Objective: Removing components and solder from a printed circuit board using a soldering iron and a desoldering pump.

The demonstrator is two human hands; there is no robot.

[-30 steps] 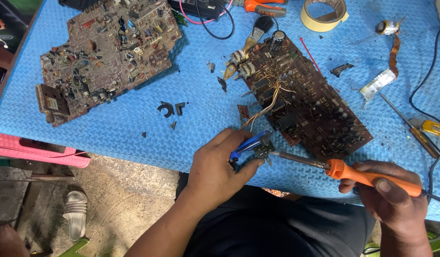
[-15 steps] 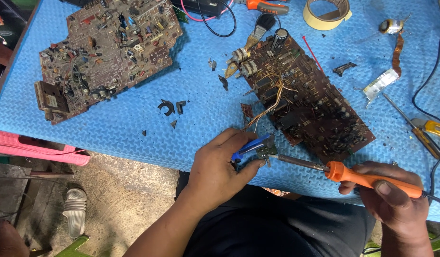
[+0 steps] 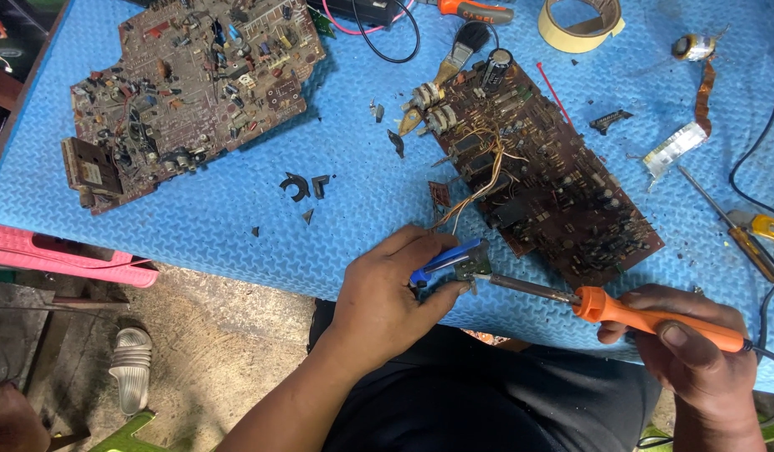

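Note:
My left hand (image 3: 385, 301) grips blue-handled pliers (image 3: 441, 260) near the table's front edge, and their jaws pinch a small electronic part (image 3: 472, 266). My right hand (image 3: 692, 347) holds an orange-handled soldering iron (image 3: 646, 315), its metal tip touching that small part. Just beyond lies a brown circuit board (image 3: 546, 180) with loose yellow and white wires trailing toward the pliers.
A larger circuit board (image 3: 186, 92) lies at the back left on the blue foam mat (image 3: 236, 218). A tape roll (image 3: 581, 23), brush (image 3: 454, 59), screwdrivers (image 3: 751, 238), ribbon cable (image 3: 684, 142) and black plastic bits (image 3: 303, 186) are scattered. A sandal (image 3: 131, 368) lies on the ground below.
Both hands stay almost in place at the small part. The view has shifted slightly; the iron tip remains on the part.

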